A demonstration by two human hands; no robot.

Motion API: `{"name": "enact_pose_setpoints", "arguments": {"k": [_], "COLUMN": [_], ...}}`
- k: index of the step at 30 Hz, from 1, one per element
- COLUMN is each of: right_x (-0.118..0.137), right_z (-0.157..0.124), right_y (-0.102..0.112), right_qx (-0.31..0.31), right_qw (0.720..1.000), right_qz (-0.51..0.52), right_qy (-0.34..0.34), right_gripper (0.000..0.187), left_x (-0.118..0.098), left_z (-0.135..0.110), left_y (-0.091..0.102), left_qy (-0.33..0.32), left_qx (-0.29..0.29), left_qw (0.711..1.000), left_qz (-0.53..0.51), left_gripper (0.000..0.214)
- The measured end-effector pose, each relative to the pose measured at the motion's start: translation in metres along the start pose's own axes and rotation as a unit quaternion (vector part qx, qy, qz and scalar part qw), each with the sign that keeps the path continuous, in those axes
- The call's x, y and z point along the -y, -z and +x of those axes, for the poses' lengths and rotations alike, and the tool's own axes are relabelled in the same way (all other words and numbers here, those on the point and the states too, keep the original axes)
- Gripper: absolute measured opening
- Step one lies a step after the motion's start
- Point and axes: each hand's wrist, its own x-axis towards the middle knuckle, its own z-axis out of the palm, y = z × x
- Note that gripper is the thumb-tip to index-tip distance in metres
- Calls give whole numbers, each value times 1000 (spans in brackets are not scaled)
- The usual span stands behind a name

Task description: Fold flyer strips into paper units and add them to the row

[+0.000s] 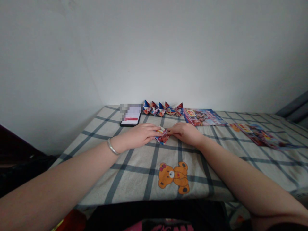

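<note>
A small folded piece of printed paper (163, 138), blue, red and white, lies on the checked cloth between my two hands. My left hand (141, 134) comes in from its left side, fingers together, their tips pressing on the paper's left edge. From the other side my right hand (186, 133) pinches the paper's right corner, with the thumb and fingers closed. The fingers cover part of the paper, so some of its folds are hidden. A silver bangle (112, 147) is round my left wrist.
Several folded paper shapes (161, 109) stand in a row against the wall. Left of them lies a phone (131, 115) with its screen lit. Printed colourful sheets (204, 116) lie to the right, one (262, 135) farther along. The checked cloth (134, 179) covers the surface to its front edge.
</note>
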Motion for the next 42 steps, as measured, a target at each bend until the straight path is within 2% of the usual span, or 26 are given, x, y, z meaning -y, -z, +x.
{"name": "enact_pose_setpoints", "arguments": {"k": [7, 14, 19, 22, 25, 33, 38, 42], "right_x": [-6, -6, 9, 25, 34, 36, 40, 40], "right_z": [1, 2, 5, 8, 9, 8, 9, 9], "right_y": [-4, -5, 2, 8, 11, 11, 12, 9], "right_qx": [-21, -23, -31, 0, 1, 1, 7, 14], "right_qw": [997, 995, 999, 999, 997, 994, 995, 999], "right_qz": [62, 84, 40, 29, 53, 66, 52, -17], "right_qy": [-41, -58, -4, 29, 56, 88, 86, 38], "right_gripper": [18, 17, 30, 34, 32, 36, 38, 39], "left_x": [-5, -25, -34, -34, -33, -32, -27, -25], "left_z": [0, 7, 11, 11, 10, 12, 12, 12], "left_y": [-4, -6, -3, -2, -1, -3, -6, -5], "left_qy": [44, 98, 118, 135, 148, 164, 172, 161], "left_qx": [4, -2, -13, -12, -16, -17, -1, 0], "left_qw": [999, 994, 991, 989, 988, 985, 984, 986], "left_qz": [12, 51, 63, 57, 47, 50, 42, 43], "left_gripper": [35, 28, 25, 27, 32, 41, 37, 38]}}
